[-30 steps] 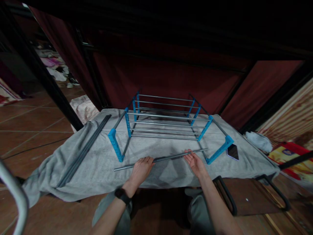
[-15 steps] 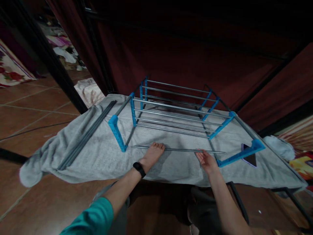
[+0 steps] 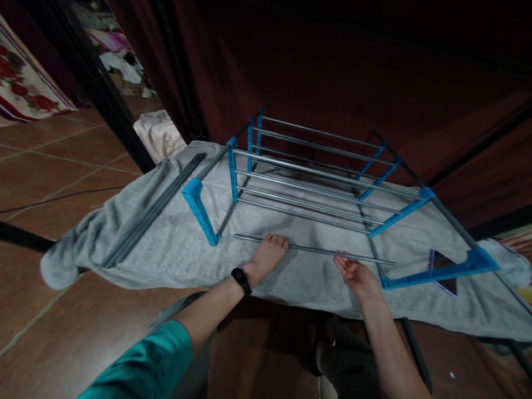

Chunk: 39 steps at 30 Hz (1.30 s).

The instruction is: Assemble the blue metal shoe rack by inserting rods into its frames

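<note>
I see L hand [image 3: 266, 256] flat on metal rod [image 3: 311, 249], pinning it w/ loose grip; R hand [image 3: 356, 272] open beneath, steadying it beside blue rack [image 3: 316, 183].

The scene is dim, with the upper part nearly black. Soft light from above falls on the grey towel [image 3: 174, 252], where the left hand [image 3: 266, 257] casts a faint shadow. The wide lens bends straight lines near the edges. Detail is grainy and slightly soft throughout.
</note>
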Available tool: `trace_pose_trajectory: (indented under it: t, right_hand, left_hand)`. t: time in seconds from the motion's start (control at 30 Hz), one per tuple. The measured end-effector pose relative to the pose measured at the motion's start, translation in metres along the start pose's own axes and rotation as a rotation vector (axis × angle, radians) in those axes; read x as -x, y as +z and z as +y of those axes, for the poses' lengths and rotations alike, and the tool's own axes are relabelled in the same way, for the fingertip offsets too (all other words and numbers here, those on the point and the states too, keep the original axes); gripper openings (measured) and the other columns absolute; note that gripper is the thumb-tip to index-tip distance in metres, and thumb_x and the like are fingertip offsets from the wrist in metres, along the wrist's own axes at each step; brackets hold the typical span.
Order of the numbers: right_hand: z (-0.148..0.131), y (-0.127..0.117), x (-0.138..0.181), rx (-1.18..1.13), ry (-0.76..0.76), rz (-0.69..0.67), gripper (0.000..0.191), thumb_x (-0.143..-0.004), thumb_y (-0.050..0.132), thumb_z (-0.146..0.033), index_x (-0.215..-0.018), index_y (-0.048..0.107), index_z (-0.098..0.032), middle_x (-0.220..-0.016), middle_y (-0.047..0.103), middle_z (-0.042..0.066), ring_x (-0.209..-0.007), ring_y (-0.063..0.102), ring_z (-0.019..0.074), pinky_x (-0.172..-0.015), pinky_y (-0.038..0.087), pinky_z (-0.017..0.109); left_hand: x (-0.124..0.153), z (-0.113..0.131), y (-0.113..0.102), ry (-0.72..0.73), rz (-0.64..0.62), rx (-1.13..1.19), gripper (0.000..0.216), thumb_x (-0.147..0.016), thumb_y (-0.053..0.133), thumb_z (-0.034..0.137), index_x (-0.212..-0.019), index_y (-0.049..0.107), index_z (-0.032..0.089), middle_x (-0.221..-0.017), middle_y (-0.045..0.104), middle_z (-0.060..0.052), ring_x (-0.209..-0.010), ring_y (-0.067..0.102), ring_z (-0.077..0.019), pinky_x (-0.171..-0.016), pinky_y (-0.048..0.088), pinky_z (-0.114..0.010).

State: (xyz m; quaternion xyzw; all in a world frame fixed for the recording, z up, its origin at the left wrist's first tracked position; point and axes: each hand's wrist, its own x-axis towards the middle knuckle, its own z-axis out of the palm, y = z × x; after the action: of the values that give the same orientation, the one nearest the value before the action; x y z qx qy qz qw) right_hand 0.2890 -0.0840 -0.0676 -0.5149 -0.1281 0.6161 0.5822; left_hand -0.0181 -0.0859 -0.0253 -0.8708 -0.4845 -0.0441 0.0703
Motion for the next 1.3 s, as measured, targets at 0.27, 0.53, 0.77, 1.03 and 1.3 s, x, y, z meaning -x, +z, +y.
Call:
trace_pose_trajectory:
  t: [0.27,0.53,0.77,1.03,1.3]
  right_hand:
    - [0.003,0.0,-0.002,-0.005,-0.017,0.006,0.061,-0.036,0.035,0.007,-0.084,0.065,-0.018,-0.093,0.072,0.003,-0.093,0.071,0.0134,-0.089,0.058,0.027]
    - [0.004,0.002,0.001,-0.047,-0.041,0.014,0.063,-0.036,0.035,0.008,-0.085,0.064,-0.019,-0.093,0.071,0.001,-0.091,0.07,0.012,-0.084,0.06,0.026]
    - [0.004,0.007,0.002,-0.061,-0.048,0.019,0.058,-0.039,0.037,0.009,-0.082,0.064,-0.02,-0.092,0.071,0.001,-0.088,0.07,0.013,-0.083,0.06,0.028]
    - [0.002,0.009,0.003,-0.078,-0.03,0.0,0.052,-0.042,0.04,0.009,-0.079,0.064,-0.019,-0.09,0.071,0.001,-0.087,0.07,0.0126,-0.085,0.059,0.028]
    - [-0.004,0.017,0.002,-0.076,-0.005,0.011,0.044,-0.047,0.043,0.009,-0.075,0.064,-0.018,-0.08,0.072,0.001,-0.079,0.07,0.0116,-0.08,0.06,0.025]
  left_hand:
    - [0.0,-0.001,0.004,0.017,0.016,-0.031,0.023,-0.089,0.039,0.006,-0.107,0.052,0.013,-0.101,0.057,-0.01,-0.092,0.054,-0.023,-0.082,0.04,-0.04]
    - [-0.002,0.0,0.01,0.014,0.03,-0.047,0.021,-0.089,0.042,0.007,-0.105,0.052,0.014,-0.1,0.056,-0.01,-0.092,0.053,-0.0235,-0.082,0.04,-0.041]
    - [-0.001,-0.001,0.011,0.018,0.039,-0.062,0.024,-0.089,0.04,0.006,-0.108,0.052,0.013,-0.101,0.056,-0.01,-0.094,0.053,-0.024,-0.082,0.039,-0.04]
    - [-0.002,0.001,0.006,0.017,0.02,-0.049,0.024,-0.09,0.039,0.007,-0.108,0.053,0.013,-0.101,0.056,-0.01,-0.094,0.052,-0.0243,-0.081,0.039,-0.04]
    - [-0.002,-0.001,0.001,-0.005,-0.022,0.011,0.029,-0.09,0.036,0.006,-0.111,0.054,0.014,-0.105,0.057,-0.011,-0.098,0.053,-0.025,-0.085,0.041,-0.041]
